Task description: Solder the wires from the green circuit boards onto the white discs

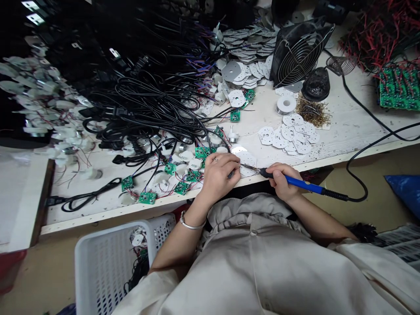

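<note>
A blue-handled soldering iron (303, 183) lies in my right hand (282, 180), whose fingers are closed around its dark front grip. The iron's tip points left and meets the fingertips of my left hand (220, 175). The fingers of that hand are curled in a pinch; a small dark piece shows between them, but its kind is hidden. Beneath the tip lies a white board (248, 162) at the bench's front edge. Left of my left hand are small green circuit boards (182, 188) with thin wires and white round motor-like parts (195, 163).
Black cables (157, 98) pile up at the left. A solder spool (286, 105), white plates (292, 135), a caged fan (297, 54) and an iron stand (315, 84) stand at the right. The iron's cord (361, 175) loops off right. A grey basket (113, 236) sits below.
</note>
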Action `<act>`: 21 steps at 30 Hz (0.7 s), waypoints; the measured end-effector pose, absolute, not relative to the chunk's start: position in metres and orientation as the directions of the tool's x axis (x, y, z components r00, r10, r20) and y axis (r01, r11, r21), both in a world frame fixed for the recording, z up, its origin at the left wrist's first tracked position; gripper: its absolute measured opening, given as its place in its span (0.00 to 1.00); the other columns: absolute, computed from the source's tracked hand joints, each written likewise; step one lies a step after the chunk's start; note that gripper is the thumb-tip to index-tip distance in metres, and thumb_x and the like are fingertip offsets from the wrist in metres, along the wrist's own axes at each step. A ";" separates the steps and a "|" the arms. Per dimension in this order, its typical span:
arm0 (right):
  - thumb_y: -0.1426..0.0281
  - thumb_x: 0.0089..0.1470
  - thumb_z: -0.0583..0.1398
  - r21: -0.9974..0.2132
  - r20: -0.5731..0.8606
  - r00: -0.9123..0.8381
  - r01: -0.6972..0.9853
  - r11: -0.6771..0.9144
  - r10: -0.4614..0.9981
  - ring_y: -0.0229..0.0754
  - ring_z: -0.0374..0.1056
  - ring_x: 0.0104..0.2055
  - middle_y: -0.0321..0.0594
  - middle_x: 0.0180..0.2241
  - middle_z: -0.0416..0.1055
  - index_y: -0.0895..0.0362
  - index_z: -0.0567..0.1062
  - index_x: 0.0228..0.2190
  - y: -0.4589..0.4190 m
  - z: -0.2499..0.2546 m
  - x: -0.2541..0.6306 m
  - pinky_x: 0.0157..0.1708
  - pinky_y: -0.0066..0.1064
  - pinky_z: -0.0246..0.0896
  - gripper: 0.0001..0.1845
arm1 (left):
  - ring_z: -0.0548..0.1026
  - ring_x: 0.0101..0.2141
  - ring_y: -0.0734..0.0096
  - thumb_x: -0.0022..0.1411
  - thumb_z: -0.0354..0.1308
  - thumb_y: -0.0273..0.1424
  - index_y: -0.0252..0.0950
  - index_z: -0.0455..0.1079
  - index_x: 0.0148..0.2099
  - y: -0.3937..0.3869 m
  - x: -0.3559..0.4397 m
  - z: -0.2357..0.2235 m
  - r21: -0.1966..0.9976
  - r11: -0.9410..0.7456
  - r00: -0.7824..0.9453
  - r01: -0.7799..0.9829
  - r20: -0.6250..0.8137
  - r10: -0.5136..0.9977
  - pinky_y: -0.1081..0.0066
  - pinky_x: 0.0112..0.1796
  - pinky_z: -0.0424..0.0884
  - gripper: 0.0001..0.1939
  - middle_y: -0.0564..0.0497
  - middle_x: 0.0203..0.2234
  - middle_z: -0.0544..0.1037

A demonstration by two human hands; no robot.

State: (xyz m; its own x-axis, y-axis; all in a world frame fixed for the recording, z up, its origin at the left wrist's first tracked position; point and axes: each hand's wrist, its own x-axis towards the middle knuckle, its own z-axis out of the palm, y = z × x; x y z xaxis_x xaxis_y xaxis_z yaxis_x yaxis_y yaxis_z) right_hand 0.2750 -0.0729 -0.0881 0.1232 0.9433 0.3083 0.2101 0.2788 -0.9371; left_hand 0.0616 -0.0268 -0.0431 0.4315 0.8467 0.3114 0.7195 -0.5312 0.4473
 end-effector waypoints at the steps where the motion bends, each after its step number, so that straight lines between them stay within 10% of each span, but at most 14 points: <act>1: 0.56 0.63 0.55 -0.934 0.309 0.118 0.224 0.278 0.944 0.36 0.69 0.22 0.37 0.27 0.76 0.52 0.78 0.33 -0.073 -0.088 0.275 0.20 0.29 0.64 0.17 | 0.79 0.43 0.68 0.62 0.57 0.26 0.39 0.73 0.32 -0.027 0.062 -0.043 0.446 -0.529 0.431 0.722 0.308 0.848 0.61 0.51 0.62 0.06 0.54 0.39 0.83; 21: 0.60 0.64 0.55 -0.916 0.352 0.120 0.246 0.316 0.928 0.39 0.74 0.26 0.36 0.26 0.76 0.52 0.79 0.33 -0.072 -0.087 0.276 0.23 0.30 0.68 0.15 | 0.79 0.43 0.68 0.62 0.57 0.27 0.39 0.74 0.33 -0.027 0.060 -0.045 0.446 -0.530 0.439 0.721 0.297 0.848 0.61 0.51 0.61 0.06 0.54 0.40 0.83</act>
